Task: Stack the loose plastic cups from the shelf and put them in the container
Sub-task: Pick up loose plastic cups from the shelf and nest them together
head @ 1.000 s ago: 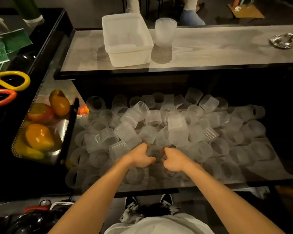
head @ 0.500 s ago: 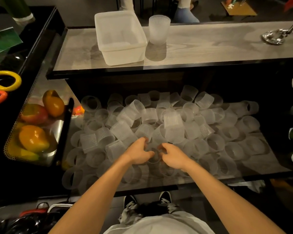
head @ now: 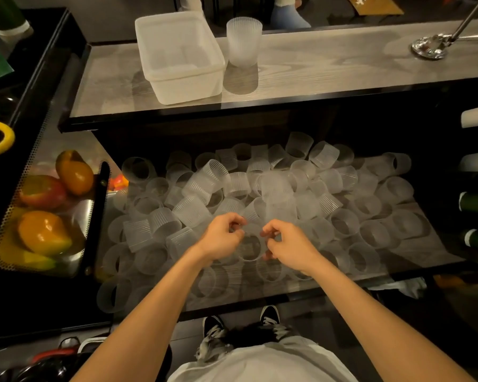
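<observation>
Plastic cup [head: 250, 245]: held between both hands, low over the shelf [head: 431, 252] pile.
Left hand [head: 221, 238] and right hand [head: 290, 244] pinch opposite sides, equally near. Mouth apparently faces the wearer. Container [head: 177, 51] sits ahead on the upper table.

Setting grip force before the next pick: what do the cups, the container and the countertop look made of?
Cups: thin frosted plastic, ribbed walls; translucent, the shelf shows through.
Container: milky semi-matte plastic, likely stiffer; rounded moulded corners.
Countertop: grey wood grain, probably under glass or a gloss coat; it mirrors what stands on it.
</observation>
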